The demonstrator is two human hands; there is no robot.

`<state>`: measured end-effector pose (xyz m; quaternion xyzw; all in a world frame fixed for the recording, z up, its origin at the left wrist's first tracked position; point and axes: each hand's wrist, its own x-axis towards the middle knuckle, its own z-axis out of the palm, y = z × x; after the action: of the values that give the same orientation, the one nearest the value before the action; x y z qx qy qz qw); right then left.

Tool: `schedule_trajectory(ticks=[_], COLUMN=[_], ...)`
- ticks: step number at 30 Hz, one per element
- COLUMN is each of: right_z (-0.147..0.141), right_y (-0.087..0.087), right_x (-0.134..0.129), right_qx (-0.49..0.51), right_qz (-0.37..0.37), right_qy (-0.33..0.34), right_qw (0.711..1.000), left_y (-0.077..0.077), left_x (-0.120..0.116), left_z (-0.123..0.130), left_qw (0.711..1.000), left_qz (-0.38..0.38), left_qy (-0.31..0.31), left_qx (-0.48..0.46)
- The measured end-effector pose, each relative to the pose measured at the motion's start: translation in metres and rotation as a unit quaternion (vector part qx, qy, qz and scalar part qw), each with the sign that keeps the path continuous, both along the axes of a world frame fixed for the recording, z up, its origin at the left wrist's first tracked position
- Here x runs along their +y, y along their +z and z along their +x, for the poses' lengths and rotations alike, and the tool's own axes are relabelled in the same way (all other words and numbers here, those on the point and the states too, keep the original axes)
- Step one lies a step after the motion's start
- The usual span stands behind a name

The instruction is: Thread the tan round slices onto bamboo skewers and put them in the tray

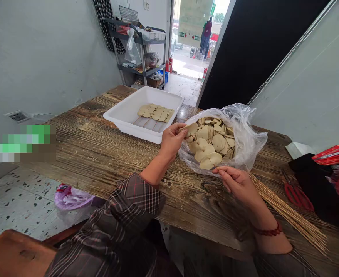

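Observation:
My right hand (234, 182) pinches the near end of a thin wooden skewer (215, 167). Several round, flat beige slices (205, 154) are threaded along it in an overlapping row. At the far end of that row, my left hand (173, 139) has thumb and fingers closed on one beige slice (191, 130). Whether the skewer runs through that slice is hard to make out. Just beyond both hands lies an opened clear plastic bag (246, 134), filled with a heap of loose slices (218, 138).
Left of the bag, a white tray (120, 120) holds finished-looking skewered slices (156, 112). Bare skewers (291, 213) lie at the right, near red-handled scissors (296, 196) and a black cloth-like item (316, 184). A shelf cart (142, 42) stands behind the wooden table (100, 154).

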<state>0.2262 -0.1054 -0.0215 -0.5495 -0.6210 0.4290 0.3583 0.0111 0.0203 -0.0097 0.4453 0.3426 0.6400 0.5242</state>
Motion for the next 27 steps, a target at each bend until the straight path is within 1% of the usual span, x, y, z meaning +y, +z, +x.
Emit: schedule_trajectory(ticks=[5,9,12,14,18,23,27], right_z=[-0.002,-0.003,-0.003,-0.003,-0.004,-0.005,-0.004], right_y=[0.002,-0.001,-0.005,-0.008,-0.009,-0.005,-0.007], right_x=[-0.001,0.001,0.002,0.002,0.001,0.0,0.0], right_qx=[-0.022,-0.03,-0.024,-0.014,-0.01,-0.019,-0.029], right_qz=[0.016,0.032,0.036,0.036,0.046,0.055,0.069], right_qy=[-0.007,-0.01,-0.011,-0.011,-0.008,-0.007,-0.002], right_qw=[1.0,0.999,0.999,0.999,0.999,0.998,0.997], left_y=[-0.007,-0.01,-0.009,-0.008,-0.003,0.001,0.003], left_x=[0.004,0.005,0.002,0.0,-0.003,-0.004,-0.004], left_z=[-0.001,-0.001,0.002,0.004,0.004,0.001,0.0], left_qw=[0.994,0.989,0.989,0.993,1.0,0.994,0.987], left_qz=[0.035,0.056,0.057,0.037,-0.017,-0.076,-0.102], left_qy=[0.047,0.051,0.039,0.022,-0.011,-0.047,-0.073], left_qx=[0.092,0.127,0.133,0.107,0.017,-0.056,-0.098])
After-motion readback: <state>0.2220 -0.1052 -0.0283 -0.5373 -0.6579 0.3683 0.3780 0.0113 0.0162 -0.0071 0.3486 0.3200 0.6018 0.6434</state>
